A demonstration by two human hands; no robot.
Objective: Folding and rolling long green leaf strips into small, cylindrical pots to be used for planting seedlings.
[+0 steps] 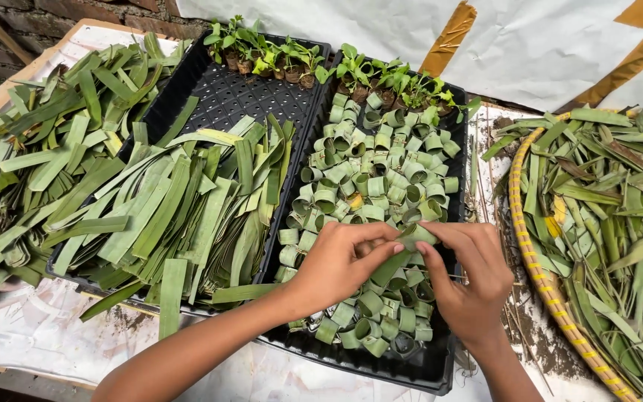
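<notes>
Pinching one rolled leaf strip [413,237] between my left hand [340,262] and right hand [470,277], I count two black trays [225,97], their rims touching, little free room.

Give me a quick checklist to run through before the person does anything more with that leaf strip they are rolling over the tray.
1. Rolled green leaf strip pinched by both hands: ok, left hand and right hand each touch it.
2. Roll fully closed: cannot tell, fingers cover part of it.
3. Hands above the right black plastic tray of small green leaf rings: ok.
4. Flat cut leaf strips in the left black tray: ok, plenty.
5. Seedlings at the trays' far edge upright: ok.
6. Woven basket of leaf scraps beside the tray: ok.
</notes>
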